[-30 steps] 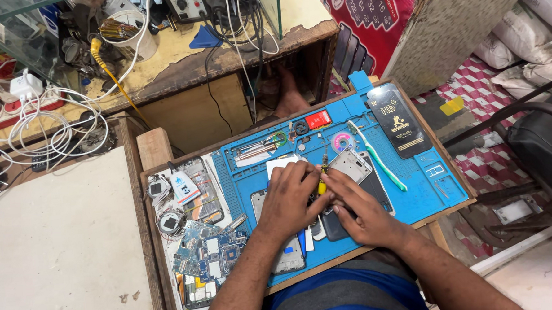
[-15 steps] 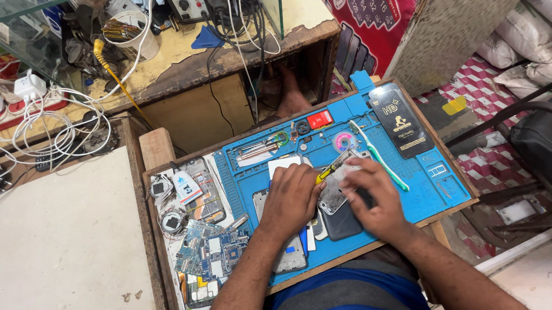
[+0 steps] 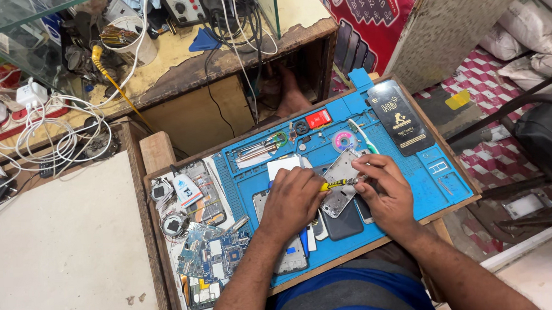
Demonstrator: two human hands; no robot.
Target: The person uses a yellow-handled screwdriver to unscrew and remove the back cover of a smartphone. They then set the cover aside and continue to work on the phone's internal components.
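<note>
My left hand (image 3: 292,201) grips a small yellow-handled screwdriver (image 3: 332,185), whose tip points right onto a silver phone frame (image 3: 337,174). My right hand (image 3: 386,193) pinches the right edge of that frame and steadies the screwdriver's tip with its fingertips. The frame lies tilted on a blue repair mat (image 3: 441,179) over a dark phone (image 3: 344,223). Another phone (image 3: 293,253) lies partly hidden under my left wrist.
The mat sits in a wooden tray (image 3: 155,151) on my lap. In the tray are circuit boards (image 3: 209,251), tweezers (image 3: 254,151), a red part (image 3: 318,118), a tape roll (image 3: 343,139) and a black screen-protector packet (image 3: 401,118). Chargers and cables (image 3: 45,137) lie at the left. A wooden bench (image 3: 222,58) stands ahead.
Both hands have shifted up the mat. The silver frame has been lifted and turned under my right hand, and the screwdriver now lies across to it.
</note>
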